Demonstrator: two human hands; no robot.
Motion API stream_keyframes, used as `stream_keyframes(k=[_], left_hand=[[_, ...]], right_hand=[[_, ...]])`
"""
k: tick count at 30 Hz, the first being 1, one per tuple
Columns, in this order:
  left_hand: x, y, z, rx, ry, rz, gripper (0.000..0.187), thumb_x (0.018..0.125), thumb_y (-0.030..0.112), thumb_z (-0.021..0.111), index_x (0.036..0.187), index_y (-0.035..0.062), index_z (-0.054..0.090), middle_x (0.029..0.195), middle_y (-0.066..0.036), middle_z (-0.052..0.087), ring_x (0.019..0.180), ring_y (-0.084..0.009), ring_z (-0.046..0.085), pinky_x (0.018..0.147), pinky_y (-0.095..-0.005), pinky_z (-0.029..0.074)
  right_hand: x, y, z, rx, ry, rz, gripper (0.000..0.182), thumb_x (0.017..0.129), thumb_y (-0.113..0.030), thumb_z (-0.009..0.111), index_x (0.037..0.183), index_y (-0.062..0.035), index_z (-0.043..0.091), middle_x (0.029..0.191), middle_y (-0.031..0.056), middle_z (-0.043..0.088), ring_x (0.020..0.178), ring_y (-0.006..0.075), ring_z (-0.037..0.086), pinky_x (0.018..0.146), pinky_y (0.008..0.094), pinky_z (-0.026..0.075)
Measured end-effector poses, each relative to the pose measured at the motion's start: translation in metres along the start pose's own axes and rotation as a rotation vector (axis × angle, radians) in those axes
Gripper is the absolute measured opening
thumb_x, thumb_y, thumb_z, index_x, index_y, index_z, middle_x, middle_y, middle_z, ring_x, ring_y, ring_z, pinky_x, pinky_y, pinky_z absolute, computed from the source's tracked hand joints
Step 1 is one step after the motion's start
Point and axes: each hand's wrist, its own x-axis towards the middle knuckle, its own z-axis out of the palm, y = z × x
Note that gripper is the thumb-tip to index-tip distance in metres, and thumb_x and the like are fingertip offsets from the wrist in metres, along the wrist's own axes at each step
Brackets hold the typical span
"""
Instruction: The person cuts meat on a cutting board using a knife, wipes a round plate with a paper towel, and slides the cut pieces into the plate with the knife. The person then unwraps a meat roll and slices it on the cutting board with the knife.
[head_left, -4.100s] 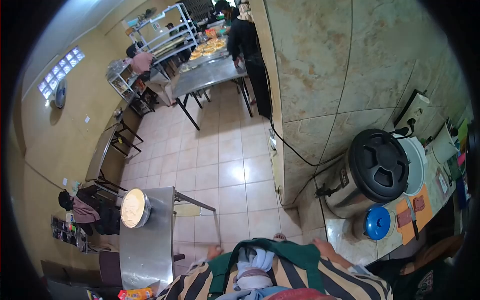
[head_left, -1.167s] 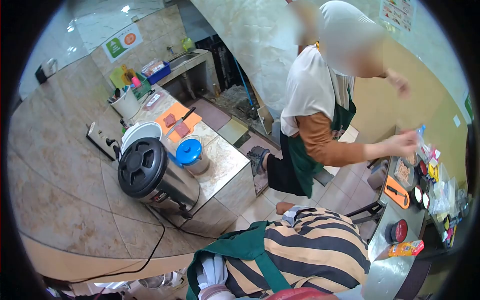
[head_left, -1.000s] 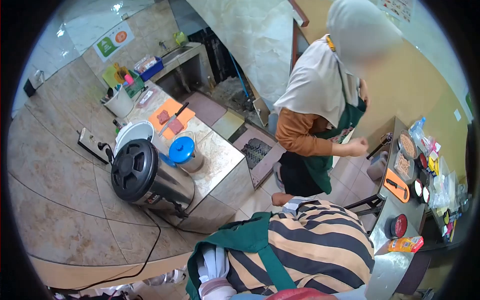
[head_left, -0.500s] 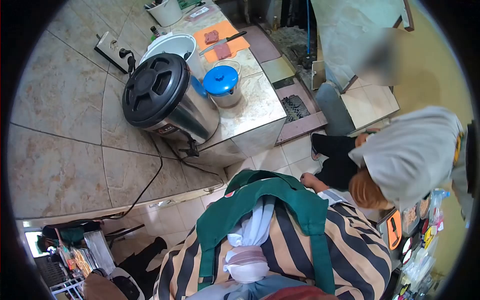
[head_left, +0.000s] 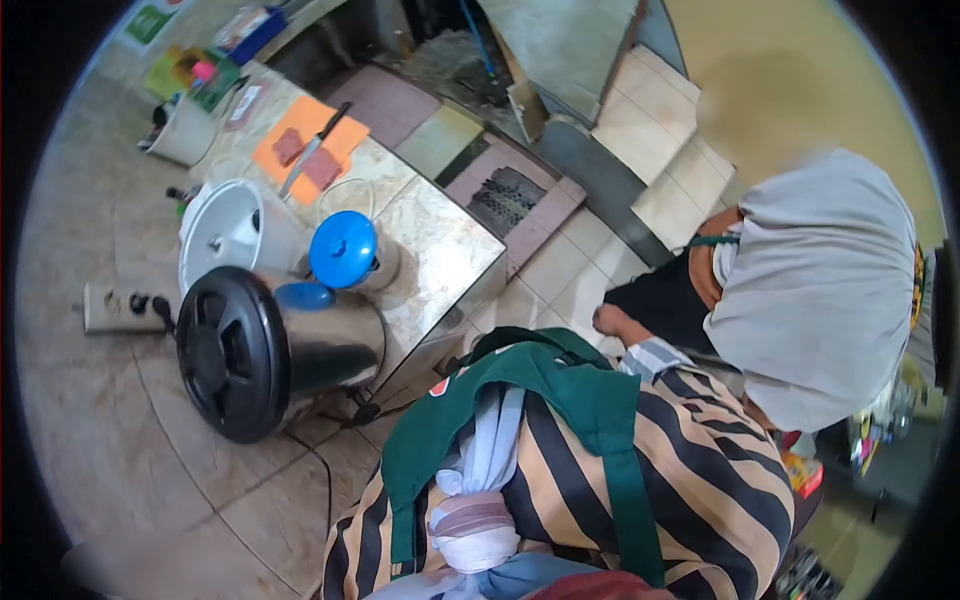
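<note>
neither of the wearer's hands shows, so i cannot tell whether they grip or hang loose, and nearest their striped front stands the black-lidded urn [head_left: 262, 352] at nine o'clock on the tabletop [head_left: 450, 250], tilted long-axis sideways, the blue-lidded pot [head_left: 345, 252] just beyond it, a co-worker [head_left: 820, 290] at two o'clock

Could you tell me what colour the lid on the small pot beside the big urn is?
Blue lid, seen in the head view.
</note>
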Motion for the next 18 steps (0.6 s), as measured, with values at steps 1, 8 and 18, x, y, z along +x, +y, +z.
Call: stream_keyframes(k=[1, 8, 18], left_hand=[[0.01, -0.015, -0.022, 0.062, -0.023, 0.07, 0.039, 0.104, 0.032, 0.044, 0.123, 0.0018, 0.057, 0.114, -0.004, 0.063, 0.101, -0.0149, 0.057, 0.094, -0.0273, 0.04], [-0.032, 0.054, -0.049, 0.26, -0.041, 0.069, 0.039, 0.103, 0.036, 0.044, 0.122, 0.0048, 0.058, 0.11, -0.003, 0.064, 0.099, -0.0155, 0.057, 0.091, -0.028, 0.041], [0.396, 0.13, -0.12, 0.338, 0.389, 0.379, 0.037, 0.094, 0.036, 0.054, 0.113, 0.007, 0.067, 0.115, -0.014, 0.065, 0.108, -0.0257, 0.059, 0.096, -0.0355, 0.044]], right_hand=[[-0.003, -0.005, -0.008, 0.063, 0.013, 0.029, 0.03, 0.077, -0.024, 0.06, 0.09, 0.0006, 0.071, 0.092, 0.0242, 0.068, 0.087, 0.0413, 0.066, 0.08, 0.0468, 0.053], [-0.003, -0.019, -0.047, 0.186, 0.026, 0.037, 0.028, 0.078, -0.021, 0.063, 0.099, -0.0032, 0.069, 0.097, 0.0193, 0.07, 0.092, 0.038, 0.066, 0.084, 0.0441, 0.052], [0.102, 0.119, -0.073, 0.179, 0.007, -0.096, 0.025, 0.077, -0.021, 0.058, 0.085, -0.0009, 0.071, 0.092, 0.0261, 0.067, 0.084, 0.04, 0.067, 0.074, 0.0479, 0.051]])
